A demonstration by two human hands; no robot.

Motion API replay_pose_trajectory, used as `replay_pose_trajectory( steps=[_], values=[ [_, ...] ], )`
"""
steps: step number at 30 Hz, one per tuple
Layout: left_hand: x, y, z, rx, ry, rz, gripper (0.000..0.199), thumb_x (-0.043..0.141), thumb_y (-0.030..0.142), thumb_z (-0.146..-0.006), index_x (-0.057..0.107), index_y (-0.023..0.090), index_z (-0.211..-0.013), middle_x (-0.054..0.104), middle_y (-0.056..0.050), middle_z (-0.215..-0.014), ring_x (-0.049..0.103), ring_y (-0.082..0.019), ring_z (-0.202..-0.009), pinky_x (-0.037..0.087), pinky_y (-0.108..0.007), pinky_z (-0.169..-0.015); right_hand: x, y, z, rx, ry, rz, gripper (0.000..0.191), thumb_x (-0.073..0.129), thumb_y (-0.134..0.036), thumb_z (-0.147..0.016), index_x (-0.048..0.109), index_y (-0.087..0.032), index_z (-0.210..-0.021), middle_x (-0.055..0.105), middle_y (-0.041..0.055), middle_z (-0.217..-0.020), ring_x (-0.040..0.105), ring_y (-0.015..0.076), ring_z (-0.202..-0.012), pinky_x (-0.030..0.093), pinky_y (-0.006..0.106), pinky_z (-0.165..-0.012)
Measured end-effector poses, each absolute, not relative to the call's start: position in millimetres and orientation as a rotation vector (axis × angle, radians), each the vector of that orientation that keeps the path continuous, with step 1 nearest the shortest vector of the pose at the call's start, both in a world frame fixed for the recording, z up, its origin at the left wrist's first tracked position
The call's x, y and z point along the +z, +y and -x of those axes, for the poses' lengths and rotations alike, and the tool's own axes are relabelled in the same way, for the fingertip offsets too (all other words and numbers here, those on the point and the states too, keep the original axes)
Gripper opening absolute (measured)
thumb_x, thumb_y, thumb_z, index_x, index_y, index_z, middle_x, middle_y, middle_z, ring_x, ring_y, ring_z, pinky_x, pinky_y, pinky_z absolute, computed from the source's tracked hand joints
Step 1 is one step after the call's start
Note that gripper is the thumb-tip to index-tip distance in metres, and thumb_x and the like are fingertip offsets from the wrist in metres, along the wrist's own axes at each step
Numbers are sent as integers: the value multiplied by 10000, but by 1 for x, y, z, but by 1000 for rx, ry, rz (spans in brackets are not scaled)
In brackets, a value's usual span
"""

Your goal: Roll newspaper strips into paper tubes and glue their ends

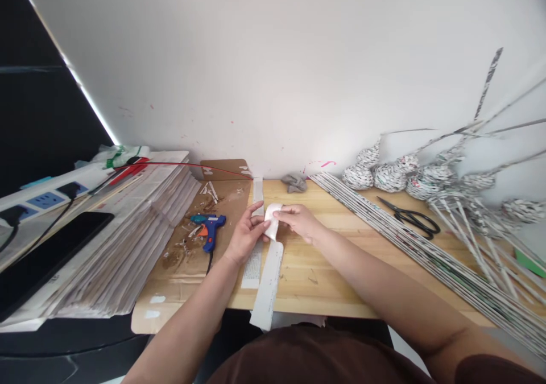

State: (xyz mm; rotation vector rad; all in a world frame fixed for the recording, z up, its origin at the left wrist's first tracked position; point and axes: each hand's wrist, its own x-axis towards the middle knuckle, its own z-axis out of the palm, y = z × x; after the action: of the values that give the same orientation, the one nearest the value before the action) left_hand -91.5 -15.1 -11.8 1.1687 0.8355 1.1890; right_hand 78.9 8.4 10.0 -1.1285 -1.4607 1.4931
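Observation:
Above the middle of the wooden table, my left hand (247,233) and my right hand (298,220) both pinch a whitish paper strip (268,284). Its upper end (272,224) bends over into a curve between my fingers. The lower end hangs toward me, past the table's front edge. Under and behind my left hand lies a second, printed paper strip (252,269), flat on the table. Left of that hand, a blue glue gun (210,229) rests on a piece of brown cardboard (170,284).
At left stand a tall newspaper stack (140,247), a black phone (55,259) and a power strip (46,199). On the right lie rolled paper sticks (384,230), black scissors (412,218) and several woven paper shapes (390,177). A grey cloth (294,183) sits by the wall.

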Motion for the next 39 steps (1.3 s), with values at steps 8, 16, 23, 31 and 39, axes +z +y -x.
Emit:
replay_pose_trajectory(
  steps=[8, 16, 23, 31, 39],
  values=[
    [-20, -15, 88, 1113, 980, -1221, 326, 721, 338, -695, 629, 121, -920, 642, -26, -721, 529, -72, -499, 418, -164, -412, -5, 4, -83, 1216, -1511, 1054, 346, 695, -472, -668, 627, -133, -654, 522, -27, -576, 429, 91, -533, 309, 207, -489],
    [-13, -17, 95, 1272, 969, -935, 322, 713, 423, -687, 525, 170, -749, 589, 26, -589, 571, -99, -479, 407, -170, -401, -14, 26, -97, 1199, -1262, 1000, 343, 647, -478, -708, 578, -145, -664, 494, -41, -573, 408, 91, -524, 313, 214, -506],
    [15, -29, 104, 1373, 951, -803, 384, 609, 510, -764, 502, 155, -663, 536, 20, -536, 479, -69, -417, 299, -156, -336, -14, 31, -105, 1343, -1159, 1045, 383, 665, -520, -677, 533, -161, -653, 476, -59, -510, 388, 78, -446, 270, 203, -427],
    [69, -44, 133, 1550, 838, -884, 218, 694, 355, -737, 668, 149, -802, 664, -24, -748, 615, -132, -706, 509, -224, -633, 1, 14, -104, 1907, -1300, 844, 340, 779, -369, -611, 605, -148, -801, 537, -47, -583, 436, 59, -435, 291, 171, -377],
    [114, -81, 149, 1656, 703, -933, 266, 571, 399, -830, 681, 177, -928, 649, -73, -1137, 495, -242, -1202, 569, -207, -680, 17, -19, -89, 1880, -1980, 673, 298, 745, -387, -651, 589, -141, -710, 481, -61, -567, 427, 50, -454, 329, 157, -397]
  ],
)
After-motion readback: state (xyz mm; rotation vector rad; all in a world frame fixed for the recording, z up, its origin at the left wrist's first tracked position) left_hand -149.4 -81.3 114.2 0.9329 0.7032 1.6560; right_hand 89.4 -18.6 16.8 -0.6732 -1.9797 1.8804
